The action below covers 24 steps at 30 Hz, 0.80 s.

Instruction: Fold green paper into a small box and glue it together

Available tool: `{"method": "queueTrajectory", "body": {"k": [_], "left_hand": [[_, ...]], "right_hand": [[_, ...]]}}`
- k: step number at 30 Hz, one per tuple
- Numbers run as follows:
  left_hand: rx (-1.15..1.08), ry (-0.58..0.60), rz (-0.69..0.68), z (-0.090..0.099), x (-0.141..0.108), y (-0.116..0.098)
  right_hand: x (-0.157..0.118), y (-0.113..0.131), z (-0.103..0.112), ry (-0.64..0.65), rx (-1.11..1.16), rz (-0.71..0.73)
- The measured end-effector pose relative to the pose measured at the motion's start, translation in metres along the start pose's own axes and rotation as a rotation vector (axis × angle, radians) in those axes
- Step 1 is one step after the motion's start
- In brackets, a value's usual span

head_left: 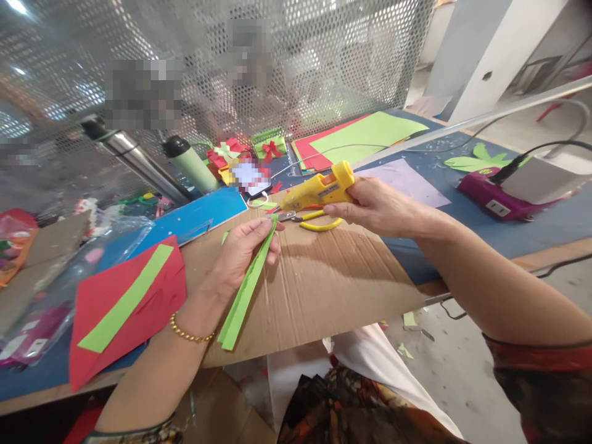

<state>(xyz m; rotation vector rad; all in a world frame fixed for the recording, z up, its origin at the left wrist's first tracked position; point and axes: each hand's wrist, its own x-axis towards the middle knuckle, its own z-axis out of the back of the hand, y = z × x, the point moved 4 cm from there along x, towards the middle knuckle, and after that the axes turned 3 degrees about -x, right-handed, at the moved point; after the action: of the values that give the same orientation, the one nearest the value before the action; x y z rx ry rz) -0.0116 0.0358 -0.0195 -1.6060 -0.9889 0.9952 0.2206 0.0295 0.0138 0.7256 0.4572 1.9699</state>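
Observation:
My left hand (252,246) pinches a folded green paper strip (247,290) near its upper end, above the brown cardboard (333,283). Its loose ends hang down toward me. In my right hand (383,206) is a yellow glue gun (319,190), wrapped by the fingers and pointing left, with its tip close to the top of the strip. Yellow-handled scissors (319,221) lie on the cardboard below the gun. Another green strip (127,299) rests on red paper (166,271) at the left.
A green bottle (192,163) and a steel flask (139,160) stand by the mesh screen (342,61). Behind the gun are a phone (250,179) and green sheets (365,139). A purple power strip (493,194) sits at the right, with cables crossing the blue table (425,240).

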Motion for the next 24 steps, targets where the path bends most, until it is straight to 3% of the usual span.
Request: {"method": "queueTrajectory", "body": {"k": [16, 24], "left_hand": [[0.088, -0.046, -0.017, -0.002, -0.004, -0.004], [0.086, -0.064, -0.007, -0.002, -0.004, -0.004]], "right_hand": [[0.0, -0.012, 0.0, -0.033, 0.091, -0.059], [0.0, -0.012, 0.004, -0.108, 0.168, -0.075]]}}
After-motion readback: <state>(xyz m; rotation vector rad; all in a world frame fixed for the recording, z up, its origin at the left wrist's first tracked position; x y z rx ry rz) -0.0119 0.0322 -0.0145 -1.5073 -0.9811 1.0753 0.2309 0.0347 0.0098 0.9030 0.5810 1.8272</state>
